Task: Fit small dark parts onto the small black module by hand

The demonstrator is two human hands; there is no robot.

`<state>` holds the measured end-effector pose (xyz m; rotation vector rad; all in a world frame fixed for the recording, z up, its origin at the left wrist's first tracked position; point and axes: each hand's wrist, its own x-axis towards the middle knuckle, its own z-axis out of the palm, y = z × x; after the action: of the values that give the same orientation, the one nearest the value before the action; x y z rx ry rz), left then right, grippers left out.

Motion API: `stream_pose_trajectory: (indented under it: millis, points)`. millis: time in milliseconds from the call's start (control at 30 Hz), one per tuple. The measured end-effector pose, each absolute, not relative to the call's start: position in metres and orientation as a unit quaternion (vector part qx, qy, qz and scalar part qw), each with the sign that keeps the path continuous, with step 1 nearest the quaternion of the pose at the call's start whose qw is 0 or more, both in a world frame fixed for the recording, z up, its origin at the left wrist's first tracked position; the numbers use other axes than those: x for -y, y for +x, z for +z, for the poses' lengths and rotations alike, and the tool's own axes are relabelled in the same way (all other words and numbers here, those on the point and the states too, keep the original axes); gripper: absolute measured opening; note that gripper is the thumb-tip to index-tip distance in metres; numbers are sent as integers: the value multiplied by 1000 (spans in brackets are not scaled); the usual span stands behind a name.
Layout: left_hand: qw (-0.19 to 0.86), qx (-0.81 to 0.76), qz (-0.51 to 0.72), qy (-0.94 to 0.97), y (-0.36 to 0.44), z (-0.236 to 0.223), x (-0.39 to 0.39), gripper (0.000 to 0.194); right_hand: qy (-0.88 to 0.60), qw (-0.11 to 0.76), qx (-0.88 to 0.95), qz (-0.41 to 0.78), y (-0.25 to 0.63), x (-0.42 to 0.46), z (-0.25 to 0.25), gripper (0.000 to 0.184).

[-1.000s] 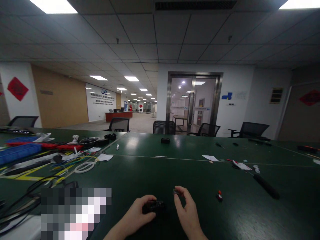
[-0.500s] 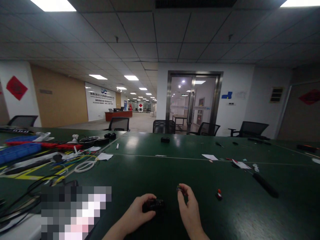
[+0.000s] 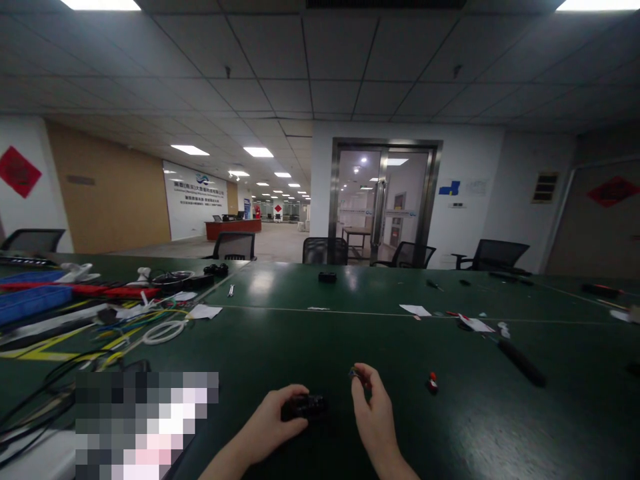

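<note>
My left hand point(image 3: 280, 421) is closed around a small black block-shaped device point(image 3: 311, 406) low over the green table, thumb on the near side and fingers on the far side. To its right, my right hand point(image 3: 374, 407) pinches a tiny part point(image 3: 353, 372) between thumb and fingertips; it looks partly metallic, but its kind is too small to make out. A gap separates the two hands. Right of my right hand lies a small red and black object point(image 3: 433, 383) on the table.
Cables, a white coiled cord point(image 3: 164, 332) and blue trays point(image 3: 35, 303) crowd the left side. A black-handled tool point(image 3: 521, 362) and paper scraps point(image 3: 415, 310) lie to the right. Farther off are a small black block point(image 3: 327, 277), a wrench point(image 3: 231, 291) and chairs point(image 3: 325, 251).
The camera view has shifted slightly, moving the scene a little to the left. Both hands keep their holds; the tiny part in my right hand appears turned slightly.
</note>
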<state>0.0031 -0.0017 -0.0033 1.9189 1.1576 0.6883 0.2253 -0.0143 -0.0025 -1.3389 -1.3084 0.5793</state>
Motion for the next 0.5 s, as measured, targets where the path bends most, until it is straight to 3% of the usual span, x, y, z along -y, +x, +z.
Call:
stream_pose_trajectory:
  millis: [333,500]
  points:
    - [368,-483,274,746,3,-8,0,49,-553,541,573,269,223,16,-1,33]
    - [358,-481,283,749,6,-5,1,48,-512,476,653,291,216,22,7,29]
